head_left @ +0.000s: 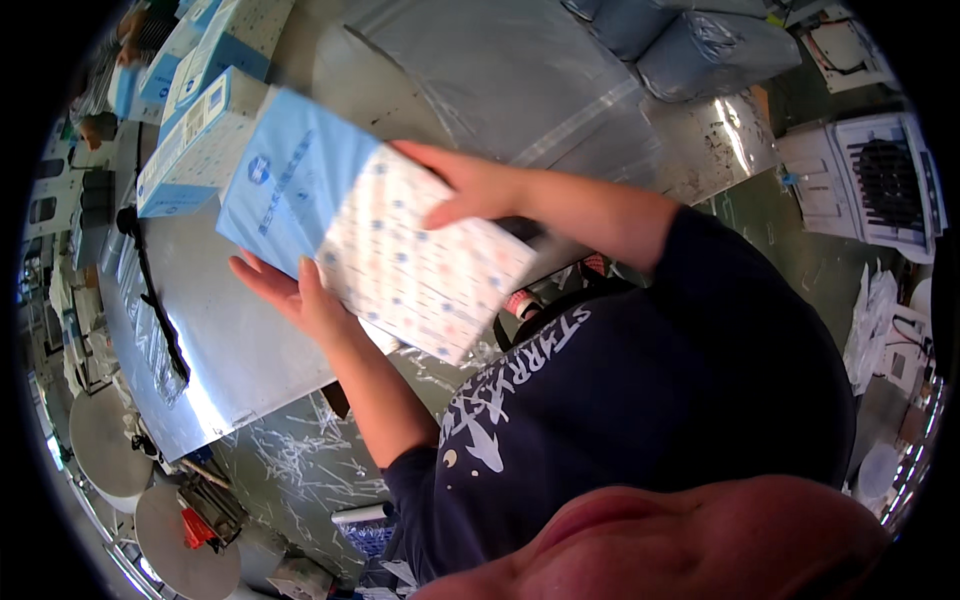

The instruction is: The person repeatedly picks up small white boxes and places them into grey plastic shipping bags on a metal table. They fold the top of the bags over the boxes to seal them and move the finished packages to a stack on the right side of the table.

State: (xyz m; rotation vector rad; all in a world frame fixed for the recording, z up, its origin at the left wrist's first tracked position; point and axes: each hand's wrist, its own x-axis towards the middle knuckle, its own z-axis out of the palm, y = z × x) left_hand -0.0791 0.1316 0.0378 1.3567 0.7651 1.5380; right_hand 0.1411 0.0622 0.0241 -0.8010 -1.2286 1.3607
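Flat cardboard box [375,240], light blue at one end and white with small dots at the other, sits tilted in mid-air above the shiny steel table [240,350]. I see left hand [290,290] under its lower edge, palm up, fingers spread flat against the underside. Right hand [465,185] lies on top of the box, fingers pressing its far edge; box clamped between both hands. More blue-and-white cartons [195,140] stand stacked on the table just beyond the held box. Grey plastic-wrapped bundles [700,45] lie farther off past the box. Round stools [110,440] near the table edge
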